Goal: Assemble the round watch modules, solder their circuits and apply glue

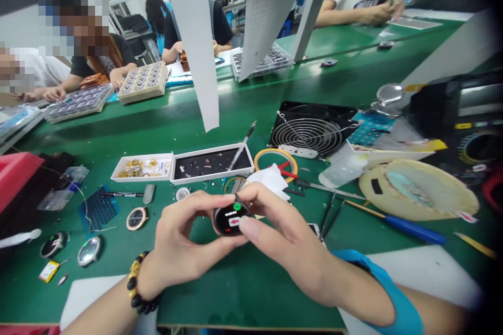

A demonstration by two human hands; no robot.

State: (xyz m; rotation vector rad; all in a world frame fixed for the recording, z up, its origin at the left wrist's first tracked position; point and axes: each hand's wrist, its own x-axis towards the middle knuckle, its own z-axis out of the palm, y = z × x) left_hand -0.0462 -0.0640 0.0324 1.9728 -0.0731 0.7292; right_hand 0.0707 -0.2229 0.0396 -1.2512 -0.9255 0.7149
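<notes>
Between my two hands is a round black smartwatch without a strap, its dark face turned up toward me. A green sticker and a small white sticker with a red arrow sit on that face. My left hand grips the case from the left, with a finger on top and the thumb underneath. From the other side my right hand grips it too, its thumb pressed on the face by the white sticker. Left of my hands lie a rose-gold watch case, a silver watch case and a black watch.
Beyond my hands are a white box of small gold parts and a black-lined tray holding a pen. A fan, yellow tape roll, screwdriver and tweezers lie to the right. Several people work across the bench.
</notes>
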